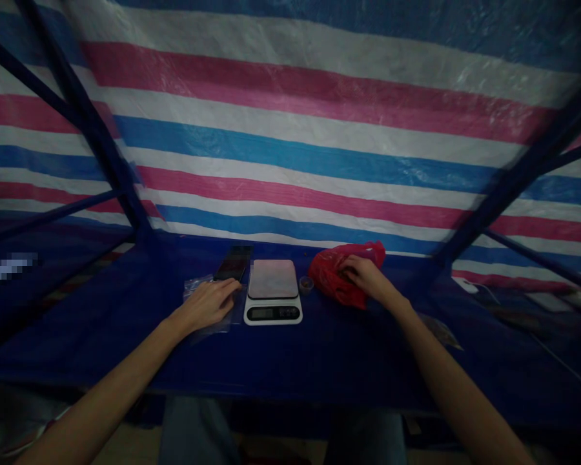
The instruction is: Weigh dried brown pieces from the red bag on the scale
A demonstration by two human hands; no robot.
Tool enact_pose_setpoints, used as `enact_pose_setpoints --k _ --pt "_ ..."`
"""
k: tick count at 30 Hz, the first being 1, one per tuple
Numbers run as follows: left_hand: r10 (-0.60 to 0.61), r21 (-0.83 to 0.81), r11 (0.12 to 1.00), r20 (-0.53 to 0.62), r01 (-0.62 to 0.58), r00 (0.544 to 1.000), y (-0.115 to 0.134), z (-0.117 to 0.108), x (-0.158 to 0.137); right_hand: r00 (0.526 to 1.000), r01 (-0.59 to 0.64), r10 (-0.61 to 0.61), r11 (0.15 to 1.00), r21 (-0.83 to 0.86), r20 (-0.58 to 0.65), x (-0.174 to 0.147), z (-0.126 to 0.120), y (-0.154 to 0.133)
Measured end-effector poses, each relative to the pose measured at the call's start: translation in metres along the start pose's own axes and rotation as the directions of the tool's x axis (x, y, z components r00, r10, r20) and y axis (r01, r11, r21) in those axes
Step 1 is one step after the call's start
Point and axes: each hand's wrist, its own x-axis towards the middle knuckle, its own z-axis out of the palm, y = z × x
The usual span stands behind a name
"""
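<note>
While scale [273, 292] sits empty, I note left hand [208, 305] flat on clear bags [197, 287] at nine o'clock; right hand [363, 274] clamps red bag [341, 274] at three. Next: draw contents carefully.

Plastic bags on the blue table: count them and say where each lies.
2. A red plastic bag right of the scale, under the right hand; clear bags left of it, under the left hand, perhaps several stacked.

It is dim where I sit; the striped tarp [290, 129] ahead catches the most light, with faint sheen. My desk [319, 349] lies in deep shadow. Frame poles bow at the edges, and corners go soft and dark.
</note>
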Motion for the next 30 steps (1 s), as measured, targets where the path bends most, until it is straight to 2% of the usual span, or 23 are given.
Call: enact_pose_setpoints --k 4,6,8,10,13,17,23,30 --pt "-0.014 0.031 0.999 -0.001 0.014 1.000 0.002 -0.002 0.000 0.991 -0.013 0.005 0.998 -0.056 -0.136 0.001 -0.021 -0.011" --pt "-0.019 0.036 0.999 0.002 0.019 1.000 0.004 -0.003 0.000 0.977 -0.019 0.006 0.998 -0.060 -0.211 0.005 -0.030 -0.027" --pt "-0.019 0.036 0.999 0.001 0.019 1.000 0.004 -0.003 0.000 0.974 0.014 -0.015 1.000 -0.005 -0.224 0.011 -0.033 -0.049" --pt "-0.018 0.037 0.999 -0.001 0.018 1.000 0.005 -0.004 0.000 0.985 0.087 -0.075 0.994 0.073 -0.153 0.020 -0.031 -0.071" --pt "-0.015 0.046 0.999 -0.002 0.015 1.000 0.006 -0.003 -0.001 0.980 0.187 -0.193 0.974 0.124 0.038 0.034 -0.016 -0.096" --pt "-0.022 0.067 0.997 0.004 0.022 1.000 0.006 -0.003 -0.002 0.940 0.253 -0.270 0.962 0.107 0.210 0.048 0.004 -0.102" --pt "-0.017 0.045 0.999 0.009 0.016 1.000 0.006 -0.004 -0.002 0.921 0.211 -0.239 0.970 0.122 0.308 0.052 0.008 -0.097" --pt "-0.009 0.035 0.999 -0.009 0.009 1.000 0.007 -0.004 -0.003 0.928 0.191 -0.212 0.977 0.098 0.305 0.064 0.010 -0.103"
